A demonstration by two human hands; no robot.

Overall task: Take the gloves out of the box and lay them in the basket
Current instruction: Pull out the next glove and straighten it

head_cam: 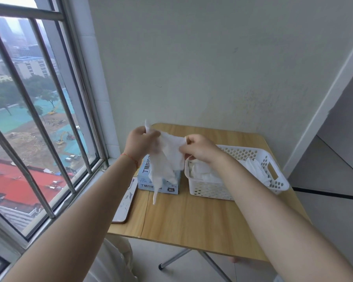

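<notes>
Table (202, 220) first, since everything else sits on it or hangs over it: a small wood-grain folding one pushed into the corner by the window (39, 119). On its far right part stands the basket (277, 181), white and perforated, with several gloves already lying inside; one pile shows at the end nearest the box and more against its right wall. The box (159, 185) stands just left of the basket, close beside it, a pale blue carton marked XL. At the table's left edge, left of the box, lies a flat thing like a phone (125, 204) in a pale case.

Above the box, over the far half of the table, both bare arms reach out nearly straight, and between them hangs one white glove (167, 157). It is clear of the basket, and its fingers dangle down in front of the box; whether its lower part touches the box I cannot tell. The left hand (140, 143) has its fingers curled round one edge of the cuff, a bit of which pokes up past the knuckles. The right hand (200, 148) pinches the other edge, so the glove is spread between them.

I would judge this as mid-task: one glove out and being opened flat, not yet laid down. The next move calls for carrying it right, over the basket rim, and lowering it onto the pile without letting it bunch.
</notes>
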